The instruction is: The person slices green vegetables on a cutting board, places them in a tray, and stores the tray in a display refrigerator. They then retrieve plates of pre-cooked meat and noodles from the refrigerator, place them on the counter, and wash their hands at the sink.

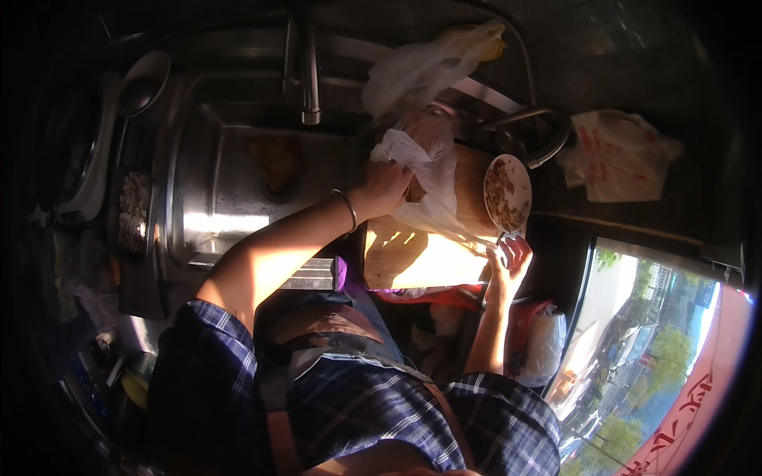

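A thin translucent plastic bag [439, 160] stretches between my two hands over a wooden cutting board [387, 262]. My left hand [384, 189] grips the upper part of the bag near the board's left side. Fingers of my right hand [509, 257] pinch a drawn-out edge of the same bag at the board's right end. Just above my right hand, a white plate [508, 224] holds pieces of brownish food [505, 193]. What the bag contains, if anything, is hard to make out.
To the left lies a steel sink [238, 172] under a metal faucet [310, 89]. Another plastic bag [411, 68] rests behind the board. Printed bags [622, 156] lie at the right, above a window [631, 351]. A ladle [143, 83] and a container of pale food pieces [134, 211] are far left.
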The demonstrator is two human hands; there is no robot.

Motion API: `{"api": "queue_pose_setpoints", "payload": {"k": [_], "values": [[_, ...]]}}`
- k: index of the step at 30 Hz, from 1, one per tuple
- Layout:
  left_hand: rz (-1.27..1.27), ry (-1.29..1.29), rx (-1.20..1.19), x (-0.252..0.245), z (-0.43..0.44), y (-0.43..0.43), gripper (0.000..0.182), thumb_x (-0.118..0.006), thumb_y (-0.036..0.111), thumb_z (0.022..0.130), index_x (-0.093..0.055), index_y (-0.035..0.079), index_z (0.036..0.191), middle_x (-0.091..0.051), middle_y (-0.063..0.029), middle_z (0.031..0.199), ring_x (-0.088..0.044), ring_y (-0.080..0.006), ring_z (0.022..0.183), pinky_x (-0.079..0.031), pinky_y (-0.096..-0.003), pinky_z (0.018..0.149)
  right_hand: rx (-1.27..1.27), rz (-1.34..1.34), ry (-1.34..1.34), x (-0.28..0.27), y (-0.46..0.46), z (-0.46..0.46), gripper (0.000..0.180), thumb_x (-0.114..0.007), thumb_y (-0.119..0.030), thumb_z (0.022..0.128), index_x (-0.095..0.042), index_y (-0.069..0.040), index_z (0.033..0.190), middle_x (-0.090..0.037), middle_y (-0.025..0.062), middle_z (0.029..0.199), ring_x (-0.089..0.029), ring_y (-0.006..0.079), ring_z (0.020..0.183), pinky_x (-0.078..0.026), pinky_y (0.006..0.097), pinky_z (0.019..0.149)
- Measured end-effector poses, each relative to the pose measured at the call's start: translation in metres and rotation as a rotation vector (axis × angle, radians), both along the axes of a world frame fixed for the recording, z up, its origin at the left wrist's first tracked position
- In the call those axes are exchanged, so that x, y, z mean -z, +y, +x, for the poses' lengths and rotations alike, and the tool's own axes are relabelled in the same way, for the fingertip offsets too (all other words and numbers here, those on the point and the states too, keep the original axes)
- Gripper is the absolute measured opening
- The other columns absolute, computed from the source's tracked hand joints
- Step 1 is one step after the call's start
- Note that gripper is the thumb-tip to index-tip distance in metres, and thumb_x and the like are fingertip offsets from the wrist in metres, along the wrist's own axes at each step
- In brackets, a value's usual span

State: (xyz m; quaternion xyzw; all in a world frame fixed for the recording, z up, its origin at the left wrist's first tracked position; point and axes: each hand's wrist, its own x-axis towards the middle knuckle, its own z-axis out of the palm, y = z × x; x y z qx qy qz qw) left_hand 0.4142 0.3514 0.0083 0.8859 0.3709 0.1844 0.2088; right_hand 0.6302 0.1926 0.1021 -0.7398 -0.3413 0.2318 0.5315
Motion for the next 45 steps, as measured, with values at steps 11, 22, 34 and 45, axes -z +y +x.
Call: {"api": "queue_pose_setpoints", "payload": {"k": [11,22,34,45], "values": [[0.27,-0.189,-0.178,-0.009,-0.001,0.076,0.074,-0.062,0.009,0.076,-0.033,0.018,0.144,-0.043,-0.0216,0.135,-0.065,-0.0328,0.074,-0.054,-0.0411,0.066,-1.17,-0.651,-1.569,0.039,0.184,-0.061,0.027,-0.053,-0.018,0.083,-0.065,-0.007,0.106,-0.065,0.0161,0.106,-0.061,0.0291,0.103,-0.05,0.041,0.086],[0.024,0.042,-0.214,-0.031,-0.002,0.1,0.02,-0.062,0.009,0.076,-0.066,0.003,0.095,-0.058,-0.0213,0.119,-0.065,-0.0328,0.078,-0.053,-0.0413,0.066,-0.826,-0.682,-0.955,0.074,0.244,-0.019,0.068,-0.076,-0.04,0.048,-0.065,-0.017,0.111,-0.064,0.0108,0.115,-0.059,0.0249,0.11,-0.046,0.0342,0.092],[0.406,0.244,-0.344,-0.041,-0.023,0.087,0.015,-0.058,0.002,0.073,-0.063,0.0,0.088,-0.023,-0.019,0.151,-0.067,-0.0273,0.075,-0.055,-0.0371,0.064,-1.01,-0.311,-1.135,0.04,0.223,0.012,0.031,-0.067,-0.017,0.073,-0.062,-0.014,0.103,-0.065,0.0104,0.092,-0.063,0.0296,0.09,-0.051,0.04,0.079],[0.463,0.055,-0.076,-0.065,-0.021,0.071,0.019,-0.058,0.008,0.077,-0.064,0.012,0.095,-0.047,-0.0044,0.129,-0.063,-0.0177,0.063,-0.051,-0.0303,0.053,-1.077,0.028,-1.156,0.0,0.17,0.0,0.022,-0.068,-0.003,0.071,-0.065,-0.008,0.092,-0.064,0.0086,0.092,-0.059,0.0284,0.092,-0.05,0.0377,0.082]]}}
